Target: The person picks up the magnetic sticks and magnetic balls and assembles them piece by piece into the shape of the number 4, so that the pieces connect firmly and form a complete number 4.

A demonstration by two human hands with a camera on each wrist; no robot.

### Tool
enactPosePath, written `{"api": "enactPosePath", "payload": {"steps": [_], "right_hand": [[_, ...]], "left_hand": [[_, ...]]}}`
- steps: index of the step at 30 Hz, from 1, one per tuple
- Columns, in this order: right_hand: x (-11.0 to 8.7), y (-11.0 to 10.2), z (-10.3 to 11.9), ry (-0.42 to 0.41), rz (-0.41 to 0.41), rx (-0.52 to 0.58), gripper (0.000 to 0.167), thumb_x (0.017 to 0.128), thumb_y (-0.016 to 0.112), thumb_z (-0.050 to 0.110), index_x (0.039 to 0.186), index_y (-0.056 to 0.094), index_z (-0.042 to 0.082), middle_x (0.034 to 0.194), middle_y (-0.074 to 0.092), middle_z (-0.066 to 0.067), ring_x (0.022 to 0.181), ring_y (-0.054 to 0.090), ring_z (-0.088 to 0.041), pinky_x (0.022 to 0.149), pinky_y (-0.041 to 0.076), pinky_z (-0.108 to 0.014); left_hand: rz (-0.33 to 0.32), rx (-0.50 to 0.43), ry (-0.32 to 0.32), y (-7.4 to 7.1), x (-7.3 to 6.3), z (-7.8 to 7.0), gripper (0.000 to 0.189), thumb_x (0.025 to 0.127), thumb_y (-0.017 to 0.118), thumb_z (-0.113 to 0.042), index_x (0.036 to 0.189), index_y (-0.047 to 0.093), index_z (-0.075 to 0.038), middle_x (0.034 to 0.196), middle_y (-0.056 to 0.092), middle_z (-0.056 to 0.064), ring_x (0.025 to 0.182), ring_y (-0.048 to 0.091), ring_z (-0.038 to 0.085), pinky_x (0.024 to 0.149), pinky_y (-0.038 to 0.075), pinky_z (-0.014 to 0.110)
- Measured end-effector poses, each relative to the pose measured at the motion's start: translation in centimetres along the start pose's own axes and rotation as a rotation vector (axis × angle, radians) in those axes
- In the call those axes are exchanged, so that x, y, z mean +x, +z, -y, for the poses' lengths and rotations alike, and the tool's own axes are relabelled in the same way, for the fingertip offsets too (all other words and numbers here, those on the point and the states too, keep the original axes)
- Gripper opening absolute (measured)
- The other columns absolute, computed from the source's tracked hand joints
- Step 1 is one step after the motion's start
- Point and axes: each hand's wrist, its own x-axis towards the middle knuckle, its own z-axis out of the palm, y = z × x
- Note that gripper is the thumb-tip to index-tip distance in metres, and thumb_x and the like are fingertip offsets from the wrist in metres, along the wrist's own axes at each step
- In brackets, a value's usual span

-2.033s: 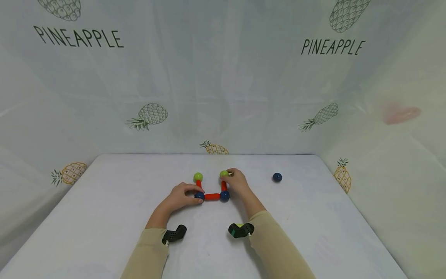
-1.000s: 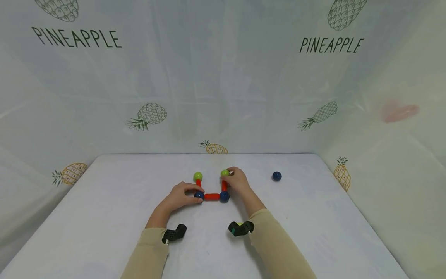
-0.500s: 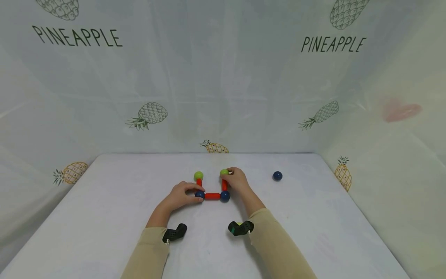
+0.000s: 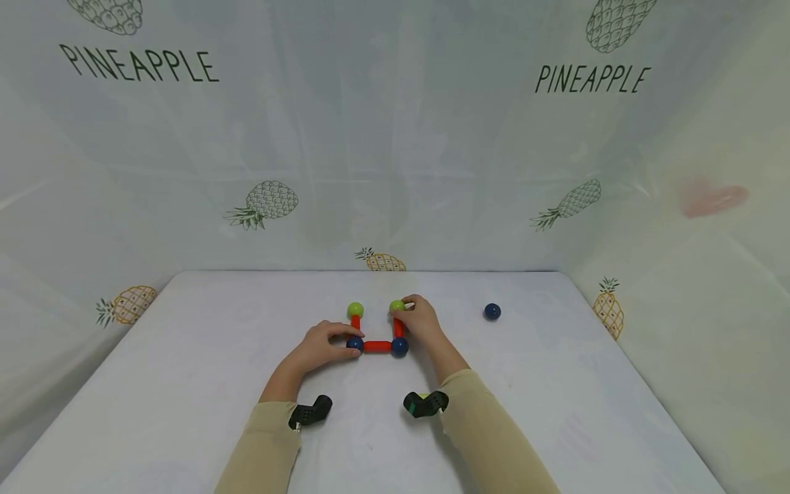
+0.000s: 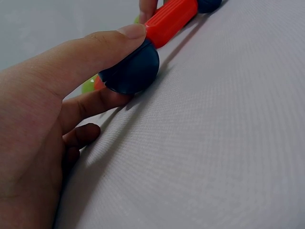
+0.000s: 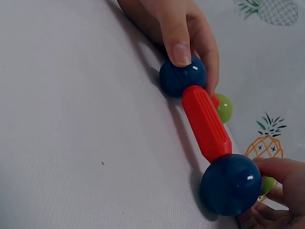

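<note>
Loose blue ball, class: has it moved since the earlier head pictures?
No: the loose blue ball keeps its place against the far right corner of the table.

We see glossy dark blue balls [image 4: 400, 347], lime-green balls [image 4: 354, 311] and bright red rods [image 4: 377, 347] lined with lengthwise ridges, all on a white desk [image 4: 555, 384] with a fine weave. Beside these we have beige sleeves [image 4: 262, 439] and black wrist cameras [image 4: 311, 412]. On the pale grey-white curtain [image 4: 395, 137] we find black-outlined pineapples [image 4: 271, 200], orange latticed pineapples [image 4: 136, 304] with small dark crosses and dark green leaves, black capital lettering [image 4: 138, 64], and a blurred pinkish-red mark [image 4: 716, 201].
</note>
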Motion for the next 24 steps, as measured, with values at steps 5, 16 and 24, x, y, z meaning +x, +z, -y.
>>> {"api": "enactPosePath", "payload": {"steps": [5,16,24], "right_hand": [[0.0,0.1,0.1,0.009,-0.002,-0.014,0.044,0.087,0.073,0.024,0.121,0.060,0.000,0.107,0.062,-0.015,0.088,0.058,-0.024,0.074,0.052,-0.033],[0.1,0.2,0.0,0.063,-0.005,-0.025,0.044,0.087,0.074,0.025,0.120,0.060,0.000,0.106,0.063,-0.013,0.087,0.059,-0.022,0.074,0.051,-0.030],[-0.6,-1.0,-0.2,0.036,-0.001,-0.020,0.044,0.086,0.073,0.024,0.121,0.061,0.001,0.109,0.064,-0.016,0.079,0.061,-0.022,0.067,0.052,-0.031]], "left_hand": [[-0.003,-0.002,-0.014,0.0,0.0,0.1,0.033,0.077,0.082,-0.041,0.107,0.073,-0.033,0.116,0.061,-0.005,0.113,0.047,0.024,0.096,0.039,0.055],[-0.002,-0.021,-0.046,0.0,-0.1,-0.4,0.033,0.076,0.083,-0.040,0.107,0.074,-0.032,0.117,0.061,-0.004,0.115,0.046,0.025,0.099,0.036,0.055],[0.012,-0.014,-0.061,-0.1,0.0,-0.4,0.034,0.077,0.082,-0.040,0.109,0.073,-0.031,0.118,0.059,-0.001,0.114,0.046,0.025,0.099,0.036,0.055]]}}
